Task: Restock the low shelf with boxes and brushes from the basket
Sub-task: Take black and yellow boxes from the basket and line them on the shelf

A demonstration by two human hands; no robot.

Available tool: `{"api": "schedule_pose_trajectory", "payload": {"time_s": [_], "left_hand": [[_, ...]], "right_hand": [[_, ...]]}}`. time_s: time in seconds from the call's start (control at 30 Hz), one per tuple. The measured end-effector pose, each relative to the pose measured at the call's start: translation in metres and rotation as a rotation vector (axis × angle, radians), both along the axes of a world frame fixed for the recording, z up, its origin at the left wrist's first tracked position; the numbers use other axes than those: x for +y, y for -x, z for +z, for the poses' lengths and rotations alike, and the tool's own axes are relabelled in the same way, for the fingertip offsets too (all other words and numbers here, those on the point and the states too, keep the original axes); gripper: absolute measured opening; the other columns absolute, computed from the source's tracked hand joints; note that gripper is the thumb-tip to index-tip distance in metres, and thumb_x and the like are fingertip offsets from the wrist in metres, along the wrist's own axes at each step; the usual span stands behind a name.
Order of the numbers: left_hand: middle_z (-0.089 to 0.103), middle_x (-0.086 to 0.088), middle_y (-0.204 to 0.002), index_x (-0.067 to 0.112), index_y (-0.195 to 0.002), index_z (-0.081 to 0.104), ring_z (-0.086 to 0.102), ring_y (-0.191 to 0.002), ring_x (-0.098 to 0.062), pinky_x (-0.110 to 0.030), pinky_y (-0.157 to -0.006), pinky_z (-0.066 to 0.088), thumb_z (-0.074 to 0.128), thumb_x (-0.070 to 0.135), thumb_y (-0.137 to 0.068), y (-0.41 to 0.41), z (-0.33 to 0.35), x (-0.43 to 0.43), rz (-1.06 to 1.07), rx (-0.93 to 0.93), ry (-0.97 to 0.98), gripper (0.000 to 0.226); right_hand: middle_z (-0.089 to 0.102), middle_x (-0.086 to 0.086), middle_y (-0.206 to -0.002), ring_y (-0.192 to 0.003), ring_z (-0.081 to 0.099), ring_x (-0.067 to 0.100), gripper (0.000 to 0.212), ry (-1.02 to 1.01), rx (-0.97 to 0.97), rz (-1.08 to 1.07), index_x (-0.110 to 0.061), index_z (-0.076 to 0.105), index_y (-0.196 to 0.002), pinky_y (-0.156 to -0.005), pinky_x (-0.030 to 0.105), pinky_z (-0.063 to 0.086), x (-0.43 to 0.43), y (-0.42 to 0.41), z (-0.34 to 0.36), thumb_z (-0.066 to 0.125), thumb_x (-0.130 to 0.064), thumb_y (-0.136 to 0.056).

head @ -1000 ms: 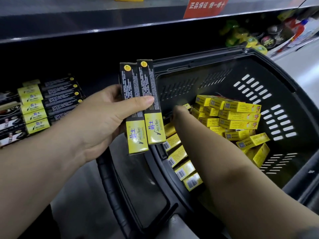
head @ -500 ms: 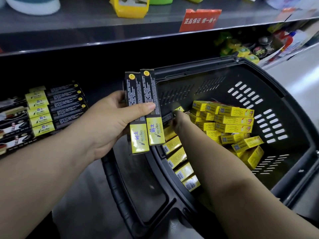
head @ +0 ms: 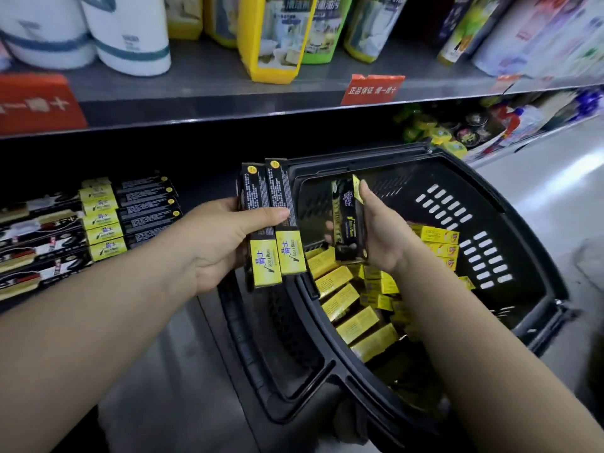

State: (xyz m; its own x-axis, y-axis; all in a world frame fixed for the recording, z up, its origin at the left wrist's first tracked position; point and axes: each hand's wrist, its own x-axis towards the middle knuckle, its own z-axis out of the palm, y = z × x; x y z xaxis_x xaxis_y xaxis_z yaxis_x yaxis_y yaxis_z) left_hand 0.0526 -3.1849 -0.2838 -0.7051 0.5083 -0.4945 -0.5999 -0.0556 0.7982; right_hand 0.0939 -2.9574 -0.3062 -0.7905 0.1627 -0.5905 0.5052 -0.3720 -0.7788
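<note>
**Three boxes in your hands, over the basket**

Head view: your left hand [head: 222, 243] is gripping two long boxes [head: 273, 220] side by side. Your thumb is pressing across their black fronts and your fingers are curling behind them. Both are standing nearly upright with the yellow ends down, and they are hanging over the near left rim of the basket [head: 385, 151].

Your right hand [head: 384, 233] is holding a third box [head: 348, 220] upright above the inside of the basket, just to the right of the pair and apart from them. The thumb is lying along its right edge near the top, and the fingers are wrapping round its far side.

Under that hand, a heap of yellow boxes [head: 346, 305] is lying in the basket: a row is leaning along the left wall and more are piling up toward the slotted right wall.

To your left, the low shelf [head: 202, 188] is carrying a row of matching boxes [head: 130, 217] laid flat, yellow ends pointing left. Packed brushes [head: 32, 246] are lying just beside them at the frame edge.

Above, the upper shelf [head: 212, 83] is carrying paper rolls [head: 130, 37] and a yellow packet [head: 274, 37]. A red tag [head: 372, 89] is hanging on its front edge.
</note>
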Motion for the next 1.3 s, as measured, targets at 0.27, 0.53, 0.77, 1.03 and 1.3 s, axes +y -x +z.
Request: {"api": "schedule_pose_trajectory", "payload": {"time_s": [0.27,0.53,0.77,1.03,1.3], "left_hand": [[0.075,-0.006,-0.091,0.015,-0.101,0.065,0.072,-0.073,-0.018,-0.030,-0.056,0.056,0.073,0.019,-0.055,-0.008,-0.001,-0.064,0.035,-0.001,0.041,0.046],[0.070,-0.017,-0.099,0.004,-0.105,0.062,0.066,-0.089,-0.032,-0.042,-0.075,0.054,0.069,0.007,-0.079,-0.009,-0.019,-0.125,0.307,-0.127,0.134,0.026],[0.067,-0.015,-0.095,0.003,-0.104,0.060,0.063,-0.076,-0.029,-0.038,-0.063,0.053,0.068,0.010,-0.082,0.003,-0.048,-0.168,0.470,-0.176,0.246,0.024],[0.071,-0.009,-0.087,0.013,-0.094,0.065,0.067,-0.068,-0.024,-0.035,-0.054,0.055,0.067,0.013,-0.083,0.023,-0.072,-0.202,0.491,-0.168,0.271,0.012],[0.071,-0.013,-0.100,0.014,-0.100,0.065,0.069,-0.089,-0.033,-0.050,-0.078,0.056,0.068,0.016,-0.081,0.035,-0.083,-0.210,0.490,-0.156,0.319,0.019]], "right_hand": [[0.064,0.010,-0.096,-0.076,0.070,0.023,0.023,-0.330,0.178,0.401,-0.011,0.049,-0.103,-0.063,0.031,0.058,-0.081,-0.020,0.065,0.056,0.005,-0.087],[0.064,0.007,-0.108,-0.089,0.065,0.028,0.038,-0.703,0.112,0.730,-0.023,0.048,-0.114,-0.073,0.046,0.056,-0.167,0.009,0.049,0.065,-0.024,-0.081],[0.065,0.006,-0.097,-0.067,0.057,0.010,0.029,-1.094,0.287,0.912,-0.015,0.056,-0.110,-0.061,0.017,0.047,-0.200,0.092,0.029,0.068,-0.022,-0.084],[0.049,0.008,-0.139,-0.124,0.047,0.028,0.050,-1.560,0.390,0.945,-0.021,0.041,-0.139,-0.096,0.032,0.038,-0.215,0.195,-0.039,0.056,-0.033,-0.093],[0.044,0.008,-0.143,-0.124,0.046,0.028,0.042,-1.416,0.332,1.033,-0.028,0.043,-0.138,-0.089,0.024,0.037,-0.224,0.238,-0.095,0.049,-0.020,-0.097]]}}
